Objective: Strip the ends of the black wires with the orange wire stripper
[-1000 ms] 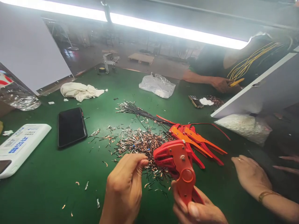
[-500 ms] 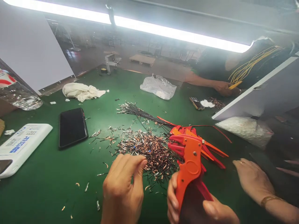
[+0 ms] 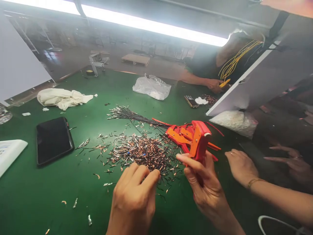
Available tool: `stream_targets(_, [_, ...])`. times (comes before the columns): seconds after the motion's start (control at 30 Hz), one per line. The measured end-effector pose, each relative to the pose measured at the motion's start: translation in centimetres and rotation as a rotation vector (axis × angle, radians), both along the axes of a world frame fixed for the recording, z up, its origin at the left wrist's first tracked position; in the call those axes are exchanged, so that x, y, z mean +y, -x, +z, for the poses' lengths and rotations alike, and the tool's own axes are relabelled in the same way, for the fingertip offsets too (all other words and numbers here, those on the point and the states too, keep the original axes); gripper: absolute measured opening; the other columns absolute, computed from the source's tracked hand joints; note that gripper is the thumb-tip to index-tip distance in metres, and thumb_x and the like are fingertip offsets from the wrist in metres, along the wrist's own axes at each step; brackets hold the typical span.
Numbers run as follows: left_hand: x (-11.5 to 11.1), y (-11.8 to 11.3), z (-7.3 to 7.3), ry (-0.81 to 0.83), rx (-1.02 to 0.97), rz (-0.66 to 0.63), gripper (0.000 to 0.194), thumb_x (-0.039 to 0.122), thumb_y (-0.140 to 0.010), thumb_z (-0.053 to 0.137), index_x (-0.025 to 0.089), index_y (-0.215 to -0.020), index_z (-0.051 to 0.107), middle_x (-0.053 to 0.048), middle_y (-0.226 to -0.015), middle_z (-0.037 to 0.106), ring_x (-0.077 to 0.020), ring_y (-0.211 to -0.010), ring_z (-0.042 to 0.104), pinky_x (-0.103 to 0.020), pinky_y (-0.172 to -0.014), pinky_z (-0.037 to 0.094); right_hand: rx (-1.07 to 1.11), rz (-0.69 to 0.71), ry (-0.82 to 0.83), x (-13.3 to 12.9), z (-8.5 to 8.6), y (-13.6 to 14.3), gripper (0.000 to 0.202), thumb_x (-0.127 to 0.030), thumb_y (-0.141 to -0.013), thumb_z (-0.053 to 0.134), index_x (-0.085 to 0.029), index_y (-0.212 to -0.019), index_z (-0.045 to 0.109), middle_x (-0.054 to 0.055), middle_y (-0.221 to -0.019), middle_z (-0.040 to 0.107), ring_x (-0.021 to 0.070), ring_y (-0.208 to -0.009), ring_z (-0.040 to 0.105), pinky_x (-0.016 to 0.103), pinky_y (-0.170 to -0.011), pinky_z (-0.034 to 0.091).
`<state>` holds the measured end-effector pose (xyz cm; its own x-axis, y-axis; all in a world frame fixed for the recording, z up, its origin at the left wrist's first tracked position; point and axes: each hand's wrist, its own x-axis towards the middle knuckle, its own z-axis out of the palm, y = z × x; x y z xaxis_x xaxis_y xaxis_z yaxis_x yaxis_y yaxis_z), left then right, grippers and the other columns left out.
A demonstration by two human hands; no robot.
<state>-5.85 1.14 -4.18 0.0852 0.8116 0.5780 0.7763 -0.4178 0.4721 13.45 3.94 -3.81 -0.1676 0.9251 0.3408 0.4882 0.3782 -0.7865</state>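
Observation:
My right hand (image 3: 207, 187) is wrapped round a red and orange wire stripper (image 3: 198, 140), held up above the table with its index finger stretched out to the left. At the near edge of a heap of stripped wire scraps (image 3: 143, 151), my left hand (image 3: 135, 192) is closed, fingertips pinched together and turned away; anything between them is hidden. Behind the held tool, more red and orange wire strippers (image 3: 179, 134) lie on the green table. A bundle of black wires (image 3: 133, 114) with metal terminals on its ends lies beyond the heap.
A black phone (image 3: 54, 140) and a white device (image 3: 11, 153) lie left. Farther back are a cloth (image 3: 63, 98) and a clear plastic bag (image 3: 151, 87). Another person's hand (image 3: 241, 166) rests right, near a filled bag (image 3: 236, 123). Across the table, a person holds yellow wires (image 3: 232, 65).
The view has swung right, shifting the scene left. My right hand has turned the wire stripper and raised its index finger off the handle. My left hand stays pinched, its knuckles rolled slightly.

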Motion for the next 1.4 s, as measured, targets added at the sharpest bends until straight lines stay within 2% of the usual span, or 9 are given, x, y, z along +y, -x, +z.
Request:
stream_targets(0.1, [0.1,0.0,-0.5,-0.010,0.063,-0.022,0.025,0.002,-0.088,0.049,0.020,-0.095,0.064,-0.001,-0.069,0.055,-0.0146,-0.065,0.044,-0.027,-0.058,0.037,-0.050,0.027,-0.061,0.1,0.0,0.2,0.022,-0.022,-0.094,0.057,-0.038,-0.105,0.068,0.002,-0.126,0.039,0.0194,-0.112,0.051,0.033,-0.095,0.046])
stream_targets(0.27, [0.1,0.1,-0.5,0.010,0.102,-0.051,0.023,0.001,-0.087,0.048,0.020,-0.090,0.061,-0.001,-0.069,0.056,-0.0151,-0.065,0.047,-0.027,-0.059,0.038,-0.109,0.101,-0.091,0.1,-0.6,0.4,0.021,-0.012,-0.091,0.056,-0.029,-0.101,0.065,0.005,-0.126,0.036,0.0208,-0.111,0.053,0.037,-0.094,0.045])
stream_targets(0.43, [-0.6,-0.5,0.5,0.101,0.190,-0.136,0.025,0.001,-0.086,0.045,0.020,-0.071,0.050,0.002,-0.063,0.054,-0.0125,-0.057,0.047,-0.025,-0.051,0.032,-0.217,-0.014,-0.191,0.3,-1.3,1.0,0.017,-0.011,-0.087,0.057,-0.024,-0.093,0.067,0.009,-0.128,0.034,0.0237,-0.105,0.053,0.042,-0.089,0.046])
stream_targets(0.57, [-0.9,-0.2,0.8,0.087,0.190,-0.065,0.028,0.003,-0.088,0.043,0.021,-0.066,0.045,0.002,-0.059,0.050,-0.0130,-0.055,0.043,-0.027,-0.051,0.029,-0.180,-0.138,-0.204,1.1,-1.2,0.7,0.015,-0.014,-0.085,0.058,-0.024,-0.087,0.069,0.007,-0.121,0.040,0.0227,-0.102,0.053,0.040,-0.090,0.045])
stream_targets(0.77, [-0.1,0.4,-0.3,0.038,0.062,0.029,0.018,0.007,-0.092,0.050,0.021,-0.089,0.061,0.000,-0.066,0.055,-0.0160,-0.066,0.042,-0.027,-0.059,0.035,-0.012,-0.238,-0.019,1.9,-0.4,0.0,0.010,-0.035,-0.085,0.068,-0.030,-0.090,0.076,0.005,-0.120,0.048,0.0242,-0.109,0.053,0.042,-0.099,0.041])
stream_targets(0.9, [0.1,0.1,-0.3,0.005,-0.028,0.044,0.016,0.009,-0.091,0.053,0.020,-0.097,0.063,0.000,-0.070,0.055,-0.0152,-0.067,0.044,-0.027,-0.060,0.037,0.310,-0.057,0.404,1.3,0.1,-0.5,0.021,-0.042,-0.088,0.065,-0.034,-0.107,0.071,0.005,-0.118,0.055,0.0229,-0.105,0.056,0.039,-0.093,0.046])
stream_targets(1.07, [0.0,0.6,0.7,-0.003,-0.089,0.096,0.025,0.005,-0.090,0.053,0.017,-0.109,0.065,0.000,-0.072,0.058,-0.0145,-0.068,0.047,-0.028,-0.068,0.044,0.881,0.331,0.805,0.6,0.6,-1.3,0.083,-0.029,-0.084,0.070,-0.054,-0.145,0.019,0.003,-0.130,0.055,0.0203,-0.095,0.063,0.040,-0.079,0.052])
stream_targets(1.27, [-0.2,1.6,1.5,-0.094,-0.114,0.160,0.022,0.003,-0.086,0.060,0.015,-0.105,0.064,0.000,-0.076,0.062,-0.0133,-0.071,0.050,-0.026,-0.067,0.044,0.907,0.605,1.012,0.9,-0.2,-1.8,0.056,-0.027,-0.075,0.072,-0.013,-0.127,0.057,0.014,-0.099,0.069,0.0203,-0.078,0.065,0.032,-0.068,0.049])
stream_targets(1.4, [-0.2,1.8,1.6,-0.127,-0.106,0.210,0.018,0.005,-0.085,0.063,0.017,-0.099,0.064,-0.001,-0.082,0.065,-0.0137,-0.076,0.053,-0.028,-0.072,0.046,0.984,0.604,1.063,1.0,-0.6,-1.9,0.062,-0.021,-0.072,0.071,-0.015,-0.131,0.054,0.017,-0.116,0.068,0.0215,-0.084,0.067,0.032,-0.069,0.052])
